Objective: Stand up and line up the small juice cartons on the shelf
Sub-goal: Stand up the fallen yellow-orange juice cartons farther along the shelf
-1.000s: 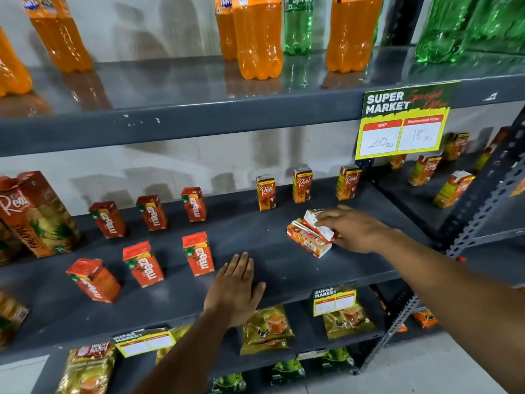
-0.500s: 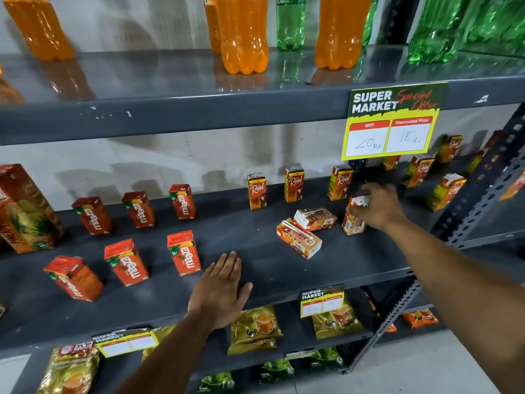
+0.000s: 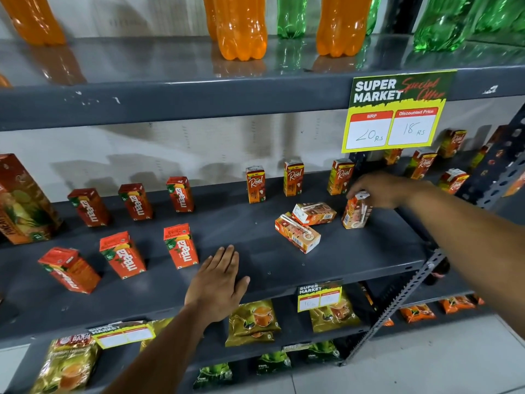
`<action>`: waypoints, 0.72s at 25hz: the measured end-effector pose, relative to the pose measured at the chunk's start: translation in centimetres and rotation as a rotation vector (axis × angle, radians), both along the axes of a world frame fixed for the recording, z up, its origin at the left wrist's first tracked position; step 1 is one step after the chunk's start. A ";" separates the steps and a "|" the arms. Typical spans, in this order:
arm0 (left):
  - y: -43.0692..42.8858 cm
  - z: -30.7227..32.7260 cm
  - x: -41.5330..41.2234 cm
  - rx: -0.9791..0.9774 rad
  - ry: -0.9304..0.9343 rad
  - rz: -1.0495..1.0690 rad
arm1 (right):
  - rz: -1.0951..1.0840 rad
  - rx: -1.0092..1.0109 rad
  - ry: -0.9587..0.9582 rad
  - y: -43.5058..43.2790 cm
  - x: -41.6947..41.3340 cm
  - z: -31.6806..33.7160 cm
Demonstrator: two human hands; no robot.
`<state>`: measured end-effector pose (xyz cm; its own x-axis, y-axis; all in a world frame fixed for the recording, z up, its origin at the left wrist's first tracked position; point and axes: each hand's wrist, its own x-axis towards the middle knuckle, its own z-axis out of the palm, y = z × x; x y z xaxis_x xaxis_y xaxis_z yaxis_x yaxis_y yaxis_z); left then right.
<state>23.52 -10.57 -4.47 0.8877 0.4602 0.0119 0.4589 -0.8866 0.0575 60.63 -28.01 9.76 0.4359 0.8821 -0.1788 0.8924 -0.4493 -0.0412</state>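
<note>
The small juice carton (image 3: 355, 212) being set upright stands near the right end of the middle shelf (image 3: 255, 280), just in front of the back row of three Real cartons (image 3: 293, 178); the right hand (image 3: 382, 190) grips it from above, fingertips closed round its top, and it leans slightly rather than sitting square on its base; just to its left two fallen cartons (image 3: 305, 226) lie on their sides, one partly resting on the other, straws showing on their faces; the left hand (image 3: 217, 285) rests flat and empty on the shelf's front edge, fingers spread and holding nothing. The likely trouble is letting go while the carton is tilted: a light box on a narrow base would probably tip back over, or knock the rear carton just behind it; dragging the wrist back could also nudge the lying pair. The cartons are glossy printed card, sharp-cornered and slim; the shelf is smooth painted grey metal, faintly scuffed, so little grips a sliding base; red Maaza cartons (image 3: 179, 245) stand well apart to the left.
</note>
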 end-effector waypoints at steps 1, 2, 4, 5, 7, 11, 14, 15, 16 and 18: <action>-0.1 0.1 0.0 0.000 -0.002 0.000 | -0.025 0.018 -0.037 0.0 0.1 0.0; -0.1 0.1 0.0 0.000 -0.004 0.001 | -0.055 0.038 -0.079 0.1 0.1 -0.1; -0.1 0.1 0.0 -0.001 -0.003 0.004 | -0.170 0.061 -0.136 0.4 0.2 -0.6; -0.1 0.1 0.0 -0.004 -0.002 0.006 | -0.243 0.071 -0.147 0.5 0.2 -0.9; 0.0 0.1 0.0 -0.006 -0.003 0.006 | -0.384 0.116 -0.153 0.6 0.1 -1.1; 0.0 0.0 0.1 -0.002 -0.001 0.001 | -0.537 0.158 -0.125 0.5 0.6 -1.4; 0.0 0.1 0.0 -0.006 -0.001 0.003 | -0.600 0.121 -0.135 0.2 0.5 -1.2; 0.0 0.1 0.0 -0.005 -0.001 0.002 | -0.620 0.107 -0.176 0.2 0.1 -0.9; -0.1 0.2 0.0 -0.004 -0.001 0.003 | -0.625 0.116 -0.231 0.3 -0.5 -0.5; -0.1 0.2 0.1 -0.008 0.001 0.006 | -0.477 0.217 -0.278 0.9 -1.5 0.1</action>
<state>23.57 -10.63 -4.28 0.8850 0.4656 0.0072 0.4643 -0.8834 0.0639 59.10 -27.12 9.82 0.7980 0.5806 0.1615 0.5842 -0.8111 0.0295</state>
